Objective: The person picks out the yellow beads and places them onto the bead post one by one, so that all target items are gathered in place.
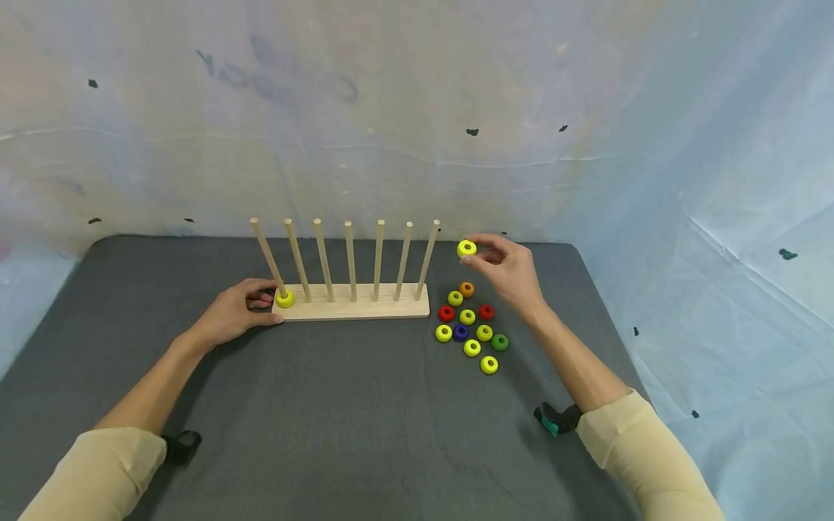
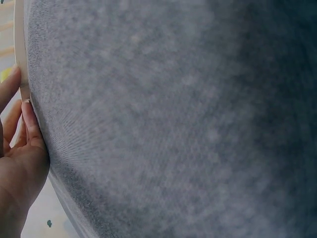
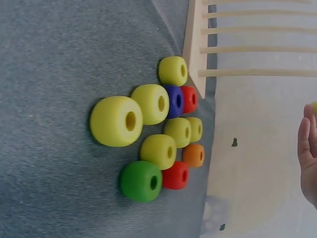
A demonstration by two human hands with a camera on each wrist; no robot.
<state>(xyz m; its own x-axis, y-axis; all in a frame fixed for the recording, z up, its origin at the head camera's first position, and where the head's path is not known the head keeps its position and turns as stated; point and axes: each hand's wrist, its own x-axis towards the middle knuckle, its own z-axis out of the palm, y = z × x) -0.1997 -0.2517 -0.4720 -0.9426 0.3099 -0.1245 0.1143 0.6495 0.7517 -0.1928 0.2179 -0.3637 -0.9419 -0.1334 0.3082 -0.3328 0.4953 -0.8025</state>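
A pale wooden peg rack (image 1: 352,310) with a row of upright pegs stands on the table. My left hand (image 1: 231,312) grips the left end of its base, thumb at the front corner; in the left wrist view the hand (image 2: 22,168) shows at the edge with the base's end between thumb and fingers. One yellow bead (image 1: 285,299) sits at the foot of the leftmost peg. Right of the rack, my right hand (image 1: 511,271) pinches another yellow bead (image 1: 466,248) between thumb and fingertips, raised above the table, its hole showing. The right wrist view catches only part of this hand (image 3: 309,153).
Loose beads lie right of the rack: several yellow ones (image 1: 467,317), two red (image 1: 486,312), one orange (image 1: 466,289), one blue (image 1: 460,333) and one green (image 1: 499,342). A dark cloth covers the table (image 1: 339,420). Pale sheeting (image 1: 404,108) hangs behind and to the right.
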